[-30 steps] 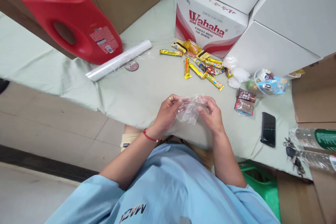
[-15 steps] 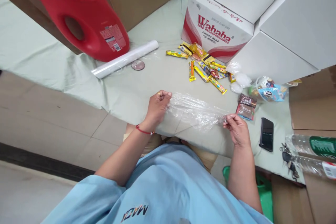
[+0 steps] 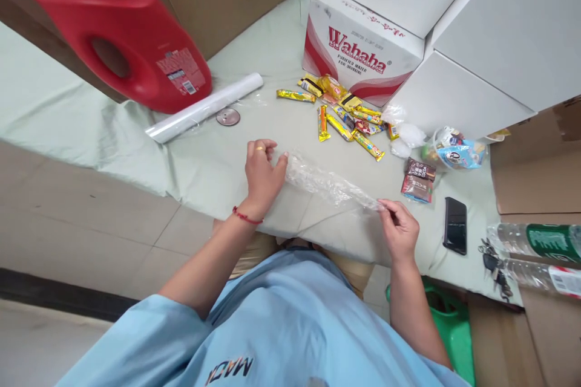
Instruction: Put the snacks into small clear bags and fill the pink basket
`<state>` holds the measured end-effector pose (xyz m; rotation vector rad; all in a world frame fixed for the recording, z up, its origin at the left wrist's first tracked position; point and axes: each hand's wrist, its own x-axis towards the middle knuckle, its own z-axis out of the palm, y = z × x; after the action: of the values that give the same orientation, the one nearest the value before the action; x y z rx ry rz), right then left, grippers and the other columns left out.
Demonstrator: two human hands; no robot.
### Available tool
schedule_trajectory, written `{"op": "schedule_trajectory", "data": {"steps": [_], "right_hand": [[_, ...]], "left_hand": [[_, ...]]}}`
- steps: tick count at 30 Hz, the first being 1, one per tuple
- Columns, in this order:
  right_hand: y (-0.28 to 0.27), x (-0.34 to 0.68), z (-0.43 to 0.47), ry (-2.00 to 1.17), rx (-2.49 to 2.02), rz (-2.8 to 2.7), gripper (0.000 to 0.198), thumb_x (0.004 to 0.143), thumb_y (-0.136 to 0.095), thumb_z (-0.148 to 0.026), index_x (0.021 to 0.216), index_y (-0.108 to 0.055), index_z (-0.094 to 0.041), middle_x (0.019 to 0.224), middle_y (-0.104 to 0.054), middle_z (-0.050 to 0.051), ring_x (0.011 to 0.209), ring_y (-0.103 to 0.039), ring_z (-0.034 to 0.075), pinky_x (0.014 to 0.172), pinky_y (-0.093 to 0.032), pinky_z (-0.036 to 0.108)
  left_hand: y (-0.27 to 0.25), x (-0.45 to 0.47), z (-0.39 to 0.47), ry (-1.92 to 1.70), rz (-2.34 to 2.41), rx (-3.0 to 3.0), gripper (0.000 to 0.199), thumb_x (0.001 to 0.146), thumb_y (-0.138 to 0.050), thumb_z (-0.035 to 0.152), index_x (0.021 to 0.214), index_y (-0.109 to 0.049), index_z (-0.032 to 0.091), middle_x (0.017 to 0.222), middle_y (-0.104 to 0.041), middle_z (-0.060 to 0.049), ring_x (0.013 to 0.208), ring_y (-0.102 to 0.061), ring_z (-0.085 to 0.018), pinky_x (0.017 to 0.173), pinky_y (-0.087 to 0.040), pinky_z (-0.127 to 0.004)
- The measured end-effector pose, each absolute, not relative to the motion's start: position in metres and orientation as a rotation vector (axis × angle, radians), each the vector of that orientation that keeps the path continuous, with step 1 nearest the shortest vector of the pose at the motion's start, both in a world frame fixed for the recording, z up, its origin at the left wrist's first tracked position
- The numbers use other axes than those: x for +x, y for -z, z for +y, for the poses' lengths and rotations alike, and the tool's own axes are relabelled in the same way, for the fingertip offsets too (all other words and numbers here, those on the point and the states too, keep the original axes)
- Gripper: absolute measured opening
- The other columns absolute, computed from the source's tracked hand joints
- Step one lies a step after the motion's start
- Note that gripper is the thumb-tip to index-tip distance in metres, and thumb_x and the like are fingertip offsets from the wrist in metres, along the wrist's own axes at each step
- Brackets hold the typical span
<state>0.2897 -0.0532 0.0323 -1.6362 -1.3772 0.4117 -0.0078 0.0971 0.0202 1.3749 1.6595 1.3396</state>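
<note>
fingers of our right hand (image 3: pixel 402 230) pinch one end of the crumpled clear plastic film (image 3: pixel 330 185); our left hand (image 3: pixel 264 174) has thumb and fingers parted by its other end. beneath the film we see the pale green tablecloth (image 3: pixel 218 172); beyond it, the red jug (image 3: pixel 145 48), the white plastic roll (image 3: pixel 206 107) and the yellow-wrapped snacks (image 3: pixel 339 127).

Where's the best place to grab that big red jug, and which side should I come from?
Probably by its loop handle, coming from the near left with the left hand. The loop sits on that side of the red jug and is open through the middle, while the cardboard box crowds the back.
</note>
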Motion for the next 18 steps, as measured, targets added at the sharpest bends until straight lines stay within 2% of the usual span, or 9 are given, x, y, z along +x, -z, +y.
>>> {"op": "schedule_trajectory", "data": {"steps": [2, 4, 5, 9, 12, 15, 18], "right_hand": [[-0.035, 0.277, -0.058, -0.461, -1.607, -1.494, 0.016, 0.097, -0.07, -0.033, 0.105, -0.083, -0.031, 0.089, -0.076, 0.005, 0.075, -0.067, 0.021, 0.07, -0.054, 0.035], [-0.036, 0.267, -0.061, -0.509, -1.561, -1.578, 0.019, 0.098, -0.067, -0.03, 0.108, -0.083, -0.032, 0.086, -0.075, 0.004, 0.071, -0.065, 0.021, 0.066, -0.053, 0.035], [-0.035, 0.263, -0.063, -0.528, -1.541, -1.605, 0.021, 0.098, -0.066, -0.028, 0.11, -0.082, -0.033, 0.085, -0.074, 0.004, 0.069, -0.064, 0.021, 0.065, -0.052, 0.035], [-0.033, 0.255, -0.069, -0.577, -1.525, -1.641, 0.024, 0.099, -0.064, -0.026, 0.114, -0.081, -0.034, 0.082, -0.071, 0.003, 0.067, -0.062, 0.021, 0.062, -0.051, 0.035], [-0.034, 0.254, -0.074, -0.608, -1.517, -1.632, 0.023, 0.098, -0.065, -0.026, 0.113, -0.082, -0.034, 0.082, -0.071, 0.003, 0.067, -0.062, 0.021, 0.061, -0.051, 0.035], [-0.041, 0.257, -0.077, -0.738, -1.463, -1.7, 0.023, 0.097, -0.067, -0.026, 0.112, -0.082, -0.034, 0.081, -0.072, 0.003, 0.066, -0.064, 0.02, 0.06, -0.051, 0.034], [-0.055, 0.267, -0.076, -1.073, -1.344, -1.829, 0.026, 0.095, -0.073, -0.03, 0.119, -0.081, -0.034, 0.105, -0.078, 0.007, 0.077, -0.069, 0.021, 0.069, -0.058, 0.035]], "left_hand": [[-0.023, -0.001, 0.074, -1.206, 1.501, 1.308, 0.017, 0.089, -0.07, 0.038, 0.088, -0.064, 0.022, 0.077, -0.059, 0.001, 0.068, -0.053, -0.015, 0.067, -0.044, -0.029], [-0.023, 0.011, 0.051, -0.947, 1.238, 1.198, 0.037, 0.091, -0.067, 0.053, 0.074, -0.06, 0.022, 0.064, -0.057, 0.002, 0.059, -0.051, -0.014, 0.058, -0.041, -0.028], [-0.022, 0.018, 0.042, -0.859, 1.154, 1.115, 0.041, 0.091, -0.066, 0.058, 0.073, -0.06, 0.022, 0.063, -0.058, 0.001, 0.056, -0.052, -0.014, 0.055, -0.039, -0.028], [-0.019, 0.043, 0.023, -0.75, 1.095, 0.792, 0.042, 0.09, -0.067, 0.062, 0.084, -0.062, 0.021, 0.084, -0.068, -0.003, 0.051, -0.055, -0.01, 0.045, -0.029, -0.025], [-0.018, 0.053, 0.026, -0.733, 1.047, 0.682, 0.04, 0.089, -0.07, 0.06, 0.09, -0.062, 0.02, 0.096, -0.07, -0.005, 0.05, -0.053, -0.007, 0.044, -0.024, -0.024], [-0.015, 0.06, 0.033, -0.766, 1.052, 0.756, 0.036, 0.085, -0.074, 0.053, 0.083, -0.062, 0.02, 0.08, -0.066, -0.001, 0.053, -0.05, -0.008, 0.049, -0.032, -0.024], [-0.011, 0.064, 0.034, -0.85, 1.078, 0.934, 0.025, 0.082, -0.074, 0.042, 0.076, -0.062, 0.02, 0.074, -0.064, 0.001, 0.069, -0.059, -0.014, 0.066, -0.046, -0.027]]}}
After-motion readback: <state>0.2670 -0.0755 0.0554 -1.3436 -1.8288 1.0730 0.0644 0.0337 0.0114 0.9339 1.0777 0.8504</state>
